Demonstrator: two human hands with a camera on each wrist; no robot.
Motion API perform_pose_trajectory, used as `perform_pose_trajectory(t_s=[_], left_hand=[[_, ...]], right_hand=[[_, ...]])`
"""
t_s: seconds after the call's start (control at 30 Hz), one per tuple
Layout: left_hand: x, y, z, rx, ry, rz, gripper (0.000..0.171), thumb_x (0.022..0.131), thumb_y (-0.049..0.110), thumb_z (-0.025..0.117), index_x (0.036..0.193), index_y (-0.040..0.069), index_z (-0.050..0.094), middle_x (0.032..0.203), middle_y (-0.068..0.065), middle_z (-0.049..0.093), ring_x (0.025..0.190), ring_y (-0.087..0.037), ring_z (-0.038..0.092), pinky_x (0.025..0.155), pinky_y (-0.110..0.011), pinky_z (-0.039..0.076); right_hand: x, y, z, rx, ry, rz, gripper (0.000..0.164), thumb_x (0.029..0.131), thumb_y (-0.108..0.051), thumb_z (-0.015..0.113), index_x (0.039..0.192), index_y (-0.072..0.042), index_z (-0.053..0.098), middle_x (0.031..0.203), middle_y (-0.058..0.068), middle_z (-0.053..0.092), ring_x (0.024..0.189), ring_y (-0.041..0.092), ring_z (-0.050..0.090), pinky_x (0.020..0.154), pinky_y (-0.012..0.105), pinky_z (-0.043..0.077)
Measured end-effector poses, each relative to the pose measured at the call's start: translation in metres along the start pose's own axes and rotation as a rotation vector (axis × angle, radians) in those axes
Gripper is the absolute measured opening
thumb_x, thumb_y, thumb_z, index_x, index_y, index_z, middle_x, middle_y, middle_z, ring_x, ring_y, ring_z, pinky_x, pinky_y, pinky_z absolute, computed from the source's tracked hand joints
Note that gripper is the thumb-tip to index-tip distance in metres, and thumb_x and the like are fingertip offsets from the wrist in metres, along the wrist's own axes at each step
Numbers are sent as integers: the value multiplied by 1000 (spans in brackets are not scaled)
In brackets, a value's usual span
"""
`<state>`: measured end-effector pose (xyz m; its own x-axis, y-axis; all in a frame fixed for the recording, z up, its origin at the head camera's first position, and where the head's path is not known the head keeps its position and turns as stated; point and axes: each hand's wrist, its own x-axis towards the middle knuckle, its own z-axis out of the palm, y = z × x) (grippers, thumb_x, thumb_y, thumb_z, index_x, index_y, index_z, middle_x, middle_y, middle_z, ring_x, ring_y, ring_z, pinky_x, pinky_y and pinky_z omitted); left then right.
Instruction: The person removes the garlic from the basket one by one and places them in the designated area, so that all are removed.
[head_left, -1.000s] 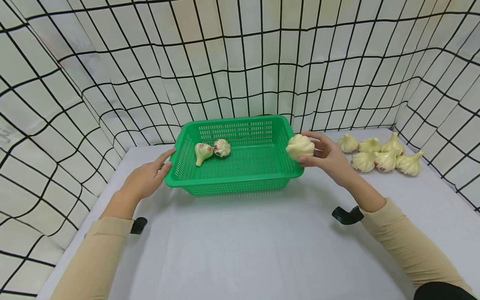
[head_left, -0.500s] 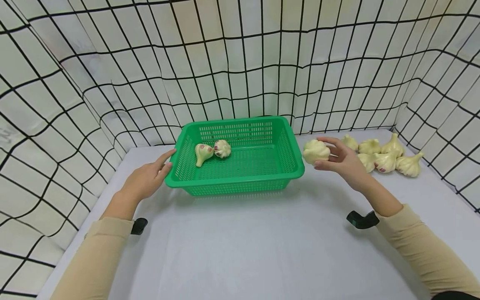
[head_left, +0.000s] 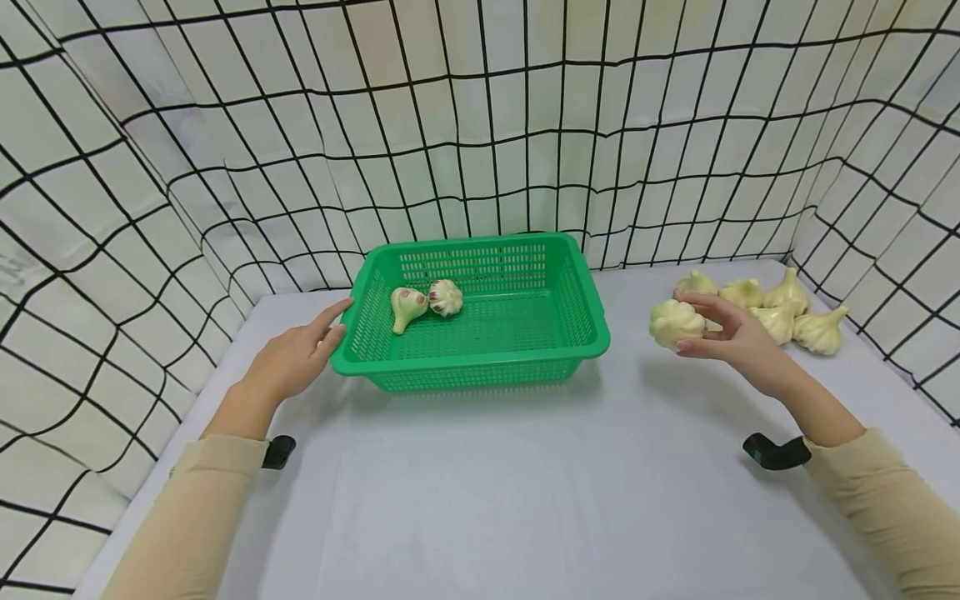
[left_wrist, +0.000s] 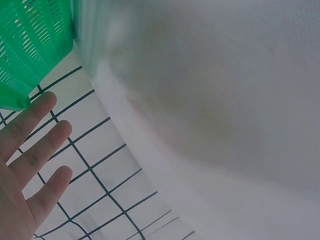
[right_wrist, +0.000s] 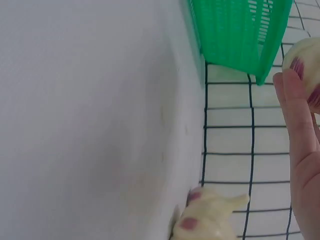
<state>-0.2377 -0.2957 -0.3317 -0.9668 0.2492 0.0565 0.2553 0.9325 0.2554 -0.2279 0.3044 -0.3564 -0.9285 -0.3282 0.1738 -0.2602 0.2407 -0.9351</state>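
Observation:
My right hand pinches a pale garlic bulb between thumb and fingers, in the air between the green basket and a group of garlic. The right wrist view shows purple streaks on this bulb. At the left end of the green plastic basket, my left hand touches the rim with its fingertips. Its fingers look straight and spread in the left wrist view, beside the basket wall. Two garlic bulbs with purple marks, one long-necked and one round, lie inside the basket towards the left.
Several garlic bulbs lie grouped at the back right of the white table, partly hidden by my right hand. Black netting over white walls closes off the back and both sides, with the basket close to the back.
My right hand has moved right with the garlic bulb, from over the basket's right rim to near the grouped bulbs. The left hand and the basket stay in place.

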Motion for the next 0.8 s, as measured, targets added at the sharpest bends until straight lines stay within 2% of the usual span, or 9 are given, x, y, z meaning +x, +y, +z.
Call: perform_pose_trajectory(t_s=[0.13,0.43,0.6,0.67,0.73,0.8], left_hand=[[0,0,1,3,0,0,62,111,51,23,165,20,22,114,-27,67,93,-40,65,72,-56,51],[0,-1,1,2,-2,2,62,111,52,23,165,20,22,112,-26,67,89,-37,64,70,-54,51],[0,-1,2,-1,-3,-1,62,111,52,23,165,20,22,110,-25,68,87,-36,64,69,-53,51],[0,-1,1,2,-2,0,62,111,52,23,165,20,22,111,-25,68,88,-37,64,70,-54,51],[0,-1,1,4,-3,-1,62,111,52,23,165,20,22,111,-25,68,90,-38,65,71,-55,51],[1,-1,1,4,-3,-2,62,111,52,23,165,20,22,112,-25,68,91,-39,65,72,-56,51]], right_hand=[[-8,7,-12,-30,-19,12,56,97,2,68,147,-18,51,136,-3,52,102,12,69,85,27,57],[-27,18,-36,-119,-60,76,53,95,0,70,142,-17,52,135,-17,54,114,-5,58,85,24,56],[-35,28,-50,-165,-50,98,50,96,-1,69,141,-16,53,136,-17,49,115,-10,53,84,25,57],[-37,31,-56,-186,-43,109,48,96,-2,69,140,-16,53,138,-13,47,114,-9,53,84,25,57],[-39,33,-61,-222,-40,125,48,96,-3,69,140,-16,53,143,-3,45,112,-10,54,83,24,57],[-41,36,-65,-244,-40,132,49,96,-3,70,141,-15,52,141,-2,46,110,-8,56,82,25,57]])
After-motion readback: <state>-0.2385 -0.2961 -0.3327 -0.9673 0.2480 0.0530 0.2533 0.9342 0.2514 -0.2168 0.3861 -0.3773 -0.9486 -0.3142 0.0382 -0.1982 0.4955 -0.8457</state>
